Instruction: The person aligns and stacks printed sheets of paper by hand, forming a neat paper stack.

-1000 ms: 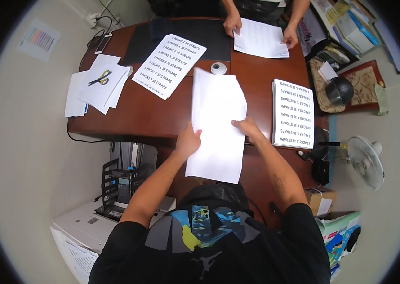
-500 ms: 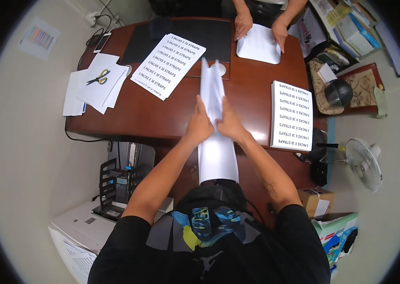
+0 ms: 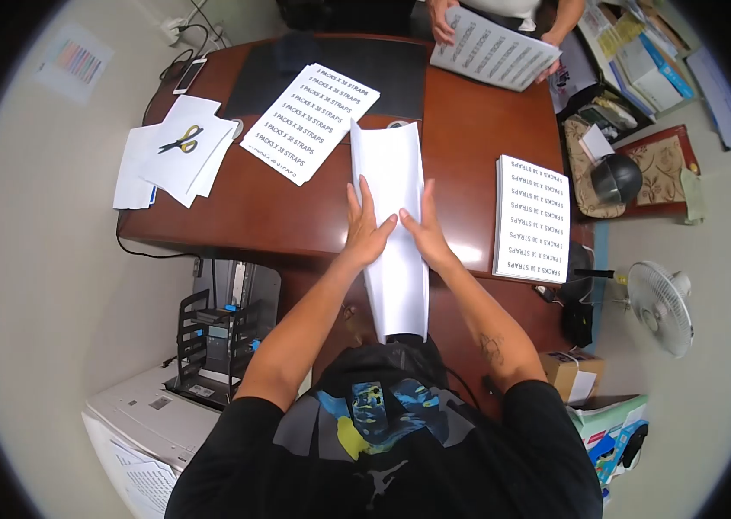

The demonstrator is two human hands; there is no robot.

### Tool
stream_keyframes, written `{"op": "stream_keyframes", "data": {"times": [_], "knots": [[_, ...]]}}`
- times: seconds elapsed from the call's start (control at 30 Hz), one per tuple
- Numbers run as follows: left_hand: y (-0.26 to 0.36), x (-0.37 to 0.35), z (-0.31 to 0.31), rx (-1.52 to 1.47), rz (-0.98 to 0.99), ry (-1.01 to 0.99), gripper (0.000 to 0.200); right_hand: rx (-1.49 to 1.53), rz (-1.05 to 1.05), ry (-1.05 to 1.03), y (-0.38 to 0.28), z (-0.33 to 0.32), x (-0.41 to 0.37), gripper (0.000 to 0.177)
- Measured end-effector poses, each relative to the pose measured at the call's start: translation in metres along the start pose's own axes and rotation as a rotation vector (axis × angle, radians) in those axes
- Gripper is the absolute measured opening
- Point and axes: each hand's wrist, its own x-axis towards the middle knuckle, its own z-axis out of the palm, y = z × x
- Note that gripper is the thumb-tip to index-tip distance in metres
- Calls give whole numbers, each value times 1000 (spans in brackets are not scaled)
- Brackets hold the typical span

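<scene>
White paper (image 3: 393,259), curled up along its long sides, stretches from over the desk towards my lap. My left hand (image 3: 368,225) holds its left side, thumb on the inner face and fingers along the outside. On the right side my right hand (image 3: 426,227) grips it the same way, the two thumbs almost meeting in the middle. Printed sheets (image 3: 309,121) lie to the left beyond my hands, and a neat printed stack (image 3: 532,221) sits at the desk's right edge.
Across the brown desk (image 3: 236,208), a person's hands (image 3: 445,24) hold a printed stack (image 3: 495,50). Yellow-handled scissors (image 3: 180,141) rest on white sheets at the left, near a phone (image 3: 190,77). A fan (image 3: 660,307) stands at the right.
The paper between my hands has opened wider, and my fingers have spread along its sides. The other person has lifted a stack off the desk, its printed side now showing.
</scene>
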Motion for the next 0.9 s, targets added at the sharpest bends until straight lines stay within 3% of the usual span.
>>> {"op": "stream_keyframes", "data": {"times": [0.03, 0.07, 0.1, 0.13, 0.17, 0.23, 0.27, 0.3, 0.33, 0.37, 0.4, 0.5, 0.6, 0.67, 0.73, 0.8, 0.87, 0.9], "knots": [[1, 0, 1, -190, -10, 56, 101, 392, 139, 131, -26, -9, -4, 92], [-7, -7, 3, -191, -22, 53, 101, 781, 289, 260, -43, -16, -11, 94], [-16, -9, 4, -336, -81, 126, 101, 779, 446, 249, -46, -21, -12, 91], [-10, -7, -5, -483, -133, 200, 102, 779, 440, 254, -27, -20, -11, 91], [-7, -17, -16, -488, -344, 154, 98, 621, 490, 151, -4, -17, -11, 84], [-10, -22, -38, -370, -488, -15, 80, 414, 579, 29, 13, -16, -14, 63], [-16, -23, -40, -286, -546, -100, 73, 418, 592, 22, 12, -13, -18, 63], [-14, -22, -39, -282, -552, -106, 73, 138, 496, -10, 7, -12, -17, 58], [-5, -14, -38, -23, -495, -151, 69, -140, 387, -36, -1, -13, -11, 52], [4, -10, -36, 234, -437, -197, 65, -138, 390, -36, -9, -14, -10, 52], [15, -11, -35, 235, -442, -204, 65, -218, 383, -51, -18, -14, -11, 48], [27, -15, -19, 703, -160, -267, 63, -301, 389, -51, -26, -13, -13, 43], [31, -11, 2, 961, -229, -235, 67, -322, 360, -24, -37, -12, -24, 38], [12, 6, -18, 809, -180, -247, 59, -341, 302, -4, -58, -17, -30, 34], [-14, 32, -39, 447, -349, -278, 48, -363, 119, -62, -81, -18, -42, 26], [-39, 38, -53, -262, -772, -197, 41, -386, 55, -45, -67, -15, -46, 22], [-43, 31, -57, -342, -802, -189, 43, -406, -55, -14, -33, -20, -47, 23], [-63, 29, -52, -321, -725, -197, 42, -376, -43, 13, -19, -26, -44, 27]]}}
